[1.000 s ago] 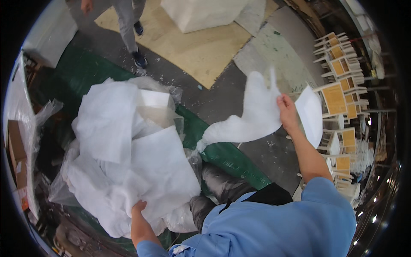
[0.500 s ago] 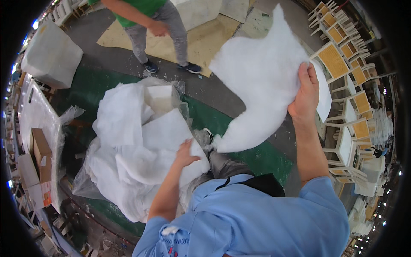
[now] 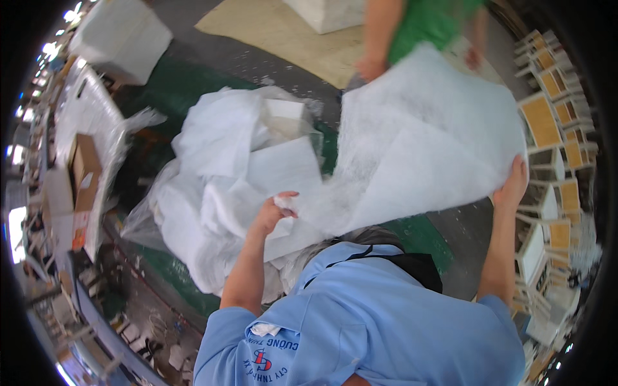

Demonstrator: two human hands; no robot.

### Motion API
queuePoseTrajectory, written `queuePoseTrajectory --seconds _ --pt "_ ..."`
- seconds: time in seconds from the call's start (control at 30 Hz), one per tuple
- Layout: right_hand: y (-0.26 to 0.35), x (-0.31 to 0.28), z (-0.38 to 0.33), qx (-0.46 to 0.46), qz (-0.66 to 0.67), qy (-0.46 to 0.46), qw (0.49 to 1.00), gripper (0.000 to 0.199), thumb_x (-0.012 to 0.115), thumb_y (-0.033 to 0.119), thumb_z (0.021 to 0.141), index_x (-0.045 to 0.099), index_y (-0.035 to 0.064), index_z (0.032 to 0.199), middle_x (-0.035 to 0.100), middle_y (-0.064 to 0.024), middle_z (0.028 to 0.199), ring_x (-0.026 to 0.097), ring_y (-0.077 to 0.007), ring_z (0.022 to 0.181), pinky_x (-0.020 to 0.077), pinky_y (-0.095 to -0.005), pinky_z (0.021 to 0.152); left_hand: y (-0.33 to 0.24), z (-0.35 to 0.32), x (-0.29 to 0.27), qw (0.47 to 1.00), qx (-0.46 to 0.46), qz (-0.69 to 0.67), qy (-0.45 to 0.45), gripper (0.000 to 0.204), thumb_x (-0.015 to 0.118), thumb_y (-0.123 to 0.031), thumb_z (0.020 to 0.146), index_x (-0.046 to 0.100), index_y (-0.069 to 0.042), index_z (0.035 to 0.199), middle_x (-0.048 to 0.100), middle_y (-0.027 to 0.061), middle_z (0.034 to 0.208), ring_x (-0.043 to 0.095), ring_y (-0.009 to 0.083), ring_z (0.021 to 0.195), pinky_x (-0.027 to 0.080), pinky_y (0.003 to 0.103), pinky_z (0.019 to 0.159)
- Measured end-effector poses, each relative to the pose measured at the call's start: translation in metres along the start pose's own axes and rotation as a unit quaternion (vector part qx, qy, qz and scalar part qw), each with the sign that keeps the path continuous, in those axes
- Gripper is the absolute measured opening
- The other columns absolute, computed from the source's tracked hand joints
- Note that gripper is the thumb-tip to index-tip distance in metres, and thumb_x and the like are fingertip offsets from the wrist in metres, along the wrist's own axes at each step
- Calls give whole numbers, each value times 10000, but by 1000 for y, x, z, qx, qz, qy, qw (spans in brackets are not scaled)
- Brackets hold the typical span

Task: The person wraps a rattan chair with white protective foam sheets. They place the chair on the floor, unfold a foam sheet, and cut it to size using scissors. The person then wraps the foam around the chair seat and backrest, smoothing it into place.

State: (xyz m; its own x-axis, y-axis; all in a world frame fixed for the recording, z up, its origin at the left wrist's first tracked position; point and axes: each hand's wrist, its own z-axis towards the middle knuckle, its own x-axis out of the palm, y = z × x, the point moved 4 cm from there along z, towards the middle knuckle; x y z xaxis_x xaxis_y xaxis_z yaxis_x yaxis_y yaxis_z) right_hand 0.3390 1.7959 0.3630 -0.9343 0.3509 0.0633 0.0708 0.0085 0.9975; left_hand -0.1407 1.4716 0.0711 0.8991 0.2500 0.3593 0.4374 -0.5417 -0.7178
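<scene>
A large sheet of white fluffy batting (image 3: 431, 141) stretches out in front of me, its right part raised. My right hand (image 3: 513, 183) is closed on the sheet's right edge, some fingers hidden behind it. The sheet narrows toward its left end into thin, pulled fibres. There my left hand (image 3: 278, 212) pinches a tuft of the batting, fingers closed. Just beyond and left of that hand lies a heap of white padding (image 3: 219, 138), folded and bunched, partly wrapped in clear plastic film (image 3: 145, 222).
Another person in a green shirt (image 3: 428, 29) stands just beyond the sheet. Stacked white chairs with tan seats (image 3: 543, 120) line the right side. On the left are a film-wrapped table (image 3: 106, 119), an open cardboard box (image 3: 85, 168) and a large white block (image 3: 122, 38).
My left hand went from lying flat on the heap to pinching the batting. My right hand moved right and nearer, spreading the sheet wider. The person in green moved right.
</scene>
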Motion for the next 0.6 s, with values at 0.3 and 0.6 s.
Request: queuePoseTrajectory --seconds 0.3,0.6 --pt "-211 68 -133 9 -365 382 849 542 794 191 890 540 8 1332 701 -144 1162 666 -303 1108 520 -399 941 -57 -134 -69 922 223 -268 -170 583 610 -146 1001 427 -113 1553 663 160 1353 666 299 1176 548 438 985" --pt "-165 227 -269 -109 -425 679 588 1011 787 484 849 226 190 1636 712 -304 959 697 -479 904 536 -526 814 -43 -181 -28 931 249 -195 -181 320 563 103 883 749 -50 1093 660 169 1324 694 321 1122 560 422 970"
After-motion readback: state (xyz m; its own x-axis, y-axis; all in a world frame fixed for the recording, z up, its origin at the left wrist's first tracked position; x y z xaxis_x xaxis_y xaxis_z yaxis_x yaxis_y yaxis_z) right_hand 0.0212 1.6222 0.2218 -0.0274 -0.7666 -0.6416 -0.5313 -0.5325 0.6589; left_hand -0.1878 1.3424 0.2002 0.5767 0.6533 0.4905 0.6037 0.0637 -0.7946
